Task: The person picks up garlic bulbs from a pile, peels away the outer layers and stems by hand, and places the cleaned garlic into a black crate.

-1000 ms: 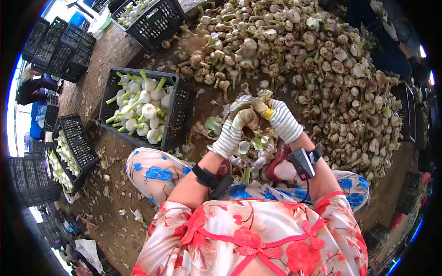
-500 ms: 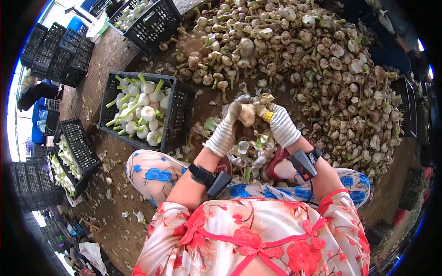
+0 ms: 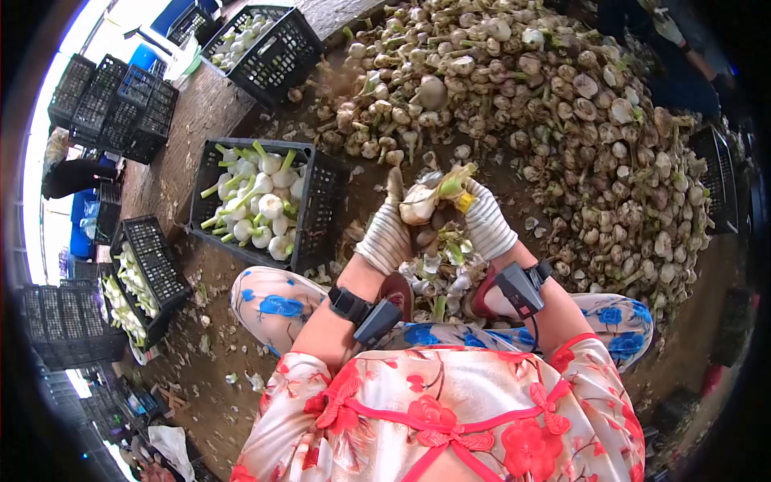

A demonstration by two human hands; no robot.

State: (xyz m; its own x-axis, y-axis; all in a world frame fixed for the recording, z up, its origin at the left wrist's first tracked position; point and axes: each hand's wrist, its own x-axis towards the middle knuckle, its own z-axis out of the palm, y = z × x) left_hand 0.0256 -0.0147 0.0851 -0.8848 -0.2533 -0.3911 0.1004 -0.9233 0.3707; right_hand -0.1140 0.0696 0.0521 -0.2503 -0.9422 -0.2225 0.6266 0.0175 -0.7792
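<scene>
Between my two gloved hands is a garlic bulb, whitish, with peeling skin and a green-yellow stem. My right hand, in a striped glove with yellow at a finger, is closed round the stem end. My left hand, in a matching glove, cups the bulb from the left and below, its thumb sticking up. Some of the left fingers are hidden behind the bulb. Below the hands, loose peelings lie between my shoes.
A black crate of clean white garlic with trimmed stems stands to the left. A large heap of unpeeled garlic spreads ahead and right. More filled crates and stacked crates are at far left. Another person's gloved hand shows at top right.
The bulb has turned so its stem points up and right. My left thumb has lifted away from it, and its paler side now shows. The view has shifted slightly.
</scene>
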